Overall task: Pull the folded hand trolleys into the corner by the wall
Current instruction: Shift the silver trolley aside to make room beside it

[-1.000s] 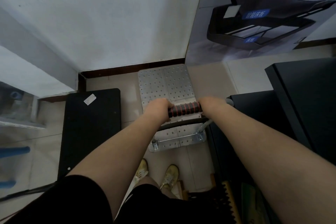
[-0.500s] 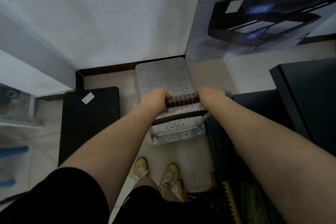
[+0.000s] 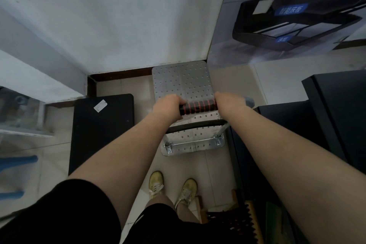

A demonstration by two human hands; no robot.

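A silver hand trolley (image 3: 182, 83) with a perforated metal deck stands on the tiled floor, its far edge at the brown skirting of the white wall (image 3: 118, 22). Its raised handle (image 3: 198, 107) has a black grip with red rings. My left hand (image 3: 168, 108) grips the handle's left end and my right hand (image 3: 229, 103) grips its right end. A flat black trolley deck (image 3: 103, 128) lies on the floor to the left, with a white sticker near its far edge.
A poster board (image 3: 287, 22) leans on the wall at the right. Dark cabinets (image 3: 336, 117) stand close on the right. A glass-fronted unit (image 3: 17, 111) and blue bars are at the left. My feet (image 3: 172, 186) are just behind the trolley; wooden items lie at the lower right.
The silver trolley has rolled forward until its far edge reaches the skirting. Both hands keep their grip on the handle.
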